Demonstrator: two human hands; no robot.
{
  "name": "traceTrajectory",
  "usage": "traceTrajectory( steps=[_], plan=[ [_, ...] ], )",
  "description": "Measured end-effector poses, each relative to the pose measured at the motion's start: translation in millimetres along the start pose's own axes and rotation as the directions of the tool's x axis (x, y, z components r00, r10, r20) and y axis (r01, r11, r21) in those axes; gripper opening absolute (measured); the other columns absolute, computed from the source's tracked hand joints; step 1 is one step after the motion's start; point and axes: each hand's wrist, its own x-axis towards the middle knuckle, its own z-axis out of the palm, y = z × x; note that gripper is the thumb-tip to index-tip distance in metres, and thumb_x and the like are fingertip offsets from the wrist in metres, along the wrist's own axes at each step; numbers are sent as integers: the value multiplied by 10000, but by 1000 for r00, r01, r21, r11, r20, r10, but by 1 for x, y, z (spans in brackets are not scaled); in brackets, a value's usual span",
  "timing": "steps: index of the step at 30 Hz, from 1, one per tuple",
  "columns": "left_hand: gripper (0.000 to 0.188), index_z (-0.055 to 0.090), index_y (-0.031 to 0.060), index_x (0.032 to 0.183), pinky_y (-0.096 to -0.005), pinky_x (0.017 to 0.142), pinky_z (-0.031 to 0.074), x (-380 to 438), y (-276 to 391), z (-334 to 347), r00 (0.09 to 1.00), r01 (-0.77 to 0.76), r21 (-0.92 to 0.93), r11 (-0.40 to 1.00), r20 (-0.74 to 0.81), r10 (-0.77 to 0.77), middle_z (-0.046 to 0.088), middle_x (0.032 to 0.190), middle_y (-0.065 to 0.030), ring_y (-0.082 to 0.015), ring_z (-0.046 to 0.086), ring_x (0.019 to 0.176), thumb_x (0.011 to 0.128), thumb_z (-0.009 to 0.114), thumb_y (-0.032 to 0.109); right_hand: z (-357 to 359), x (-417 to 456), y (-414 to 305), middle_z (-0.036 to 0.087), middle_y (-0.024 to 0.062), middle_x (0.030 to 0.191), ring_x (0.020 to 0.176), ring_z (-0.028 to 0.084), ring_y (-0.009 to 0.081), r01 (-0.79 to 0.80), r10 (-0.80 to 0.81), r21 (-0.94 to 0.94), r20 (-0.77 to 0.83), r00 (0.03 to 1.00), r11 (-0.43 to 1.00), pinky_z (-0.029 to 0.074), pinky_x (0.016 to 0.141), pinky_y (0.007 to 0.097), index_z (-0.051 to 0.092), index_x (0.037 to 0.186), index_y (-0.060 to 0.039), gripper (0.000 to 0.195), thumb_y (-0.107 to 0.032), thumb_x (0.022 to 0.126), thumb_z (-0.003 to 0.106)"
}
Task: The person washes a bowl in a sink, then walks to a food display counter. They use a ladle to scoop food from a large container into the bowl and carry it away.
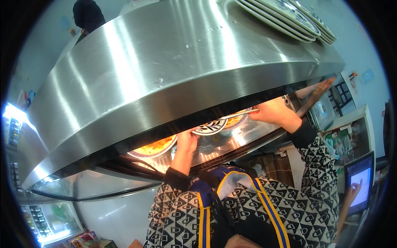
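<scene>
Under the steel top of a lit food display counter, my left hand (187, 143) grips the edge of a small white dish (211, 127) with a dark leaf pattern. My right hand (275, 113) is closed around the metal handle of a serving utensil (238, 114). That handle runs left towards the dish, and its far end is hidden by the counter's edge. Behind the dish, a patterned plate of yellow-orange food (234, 121) partly shows. A second plate of orange-yellow food (156, 146) lies left of my left wrist, its far side covered by the counter top.
The broad steel counter top (173, 59) overhangs both hands. Stacked patterned plates (279, 18) stand on its far right. At right, another person's hand (355, 187) touches a screen (359, 183). A dark-clothed person (89, 15) is beyond the counter. Cartons (88, 239) lie at lower left.
</scene>
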Motion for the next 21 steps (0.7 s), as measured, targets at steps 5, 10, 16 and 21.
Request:
traceTrajectory(
  steps=[5, 10, 16, 21],
  plan=[
    [467, 410, 77, 1137, -386, 733, 532, 3, -4, -15, 1000, -2, -38, 999, 4, 2, 512, 1046, -108, -260, 569, 893, 694, 414, -70, -13, -1, 1, 630, 115, 752, 726, 614, 275, -97, 122, -151, 166, 978, 984, 465, 694, 354, 662, 888, -140, 447, -513, 714, 487],
    [485, 403, 73, 1153, -377, 734, 531, -1, 0, -25, 998, -36, -47, 998, -47, 34, 510, 1056, -114, -260, 568, 892, 689, 414, -69, -28, 8, -10, 629, 90, 839, 824, 601, 260, -167, 229, -201, 349, 909, 965, 448, 739, 344, 629, 908, -111, 370, -413, 750, 485],
    [521, 393, 73, 1182, -381, 752, 523, -5, 3, -23, 999, -51, 1, 999, 0, 51, 508, 1071, -115, -259, 560, 926, 682, 410, -74, -12, -4, -10, 625, 45, 785, 763, 617, 223, 222, -186, -280, 150, 971, 934, 465, 692, 342, 624, 833, -141, 263, -311, 850, 423],
    [531, 398, 69, 1188, -395, 784, 510, -13, 8, -27, 997, -72, -3, 997, -39, 71, 505, 1097, -118, -265, 551, 962, 677, 410, -77, -5, -4, -10, 611, 37, 828, 789, 606, 222, 328, -370, -277, -112, 922, 903, 465, 726, 360, 591, 946, -156, 177, -208, 826, 472]
  ],
)
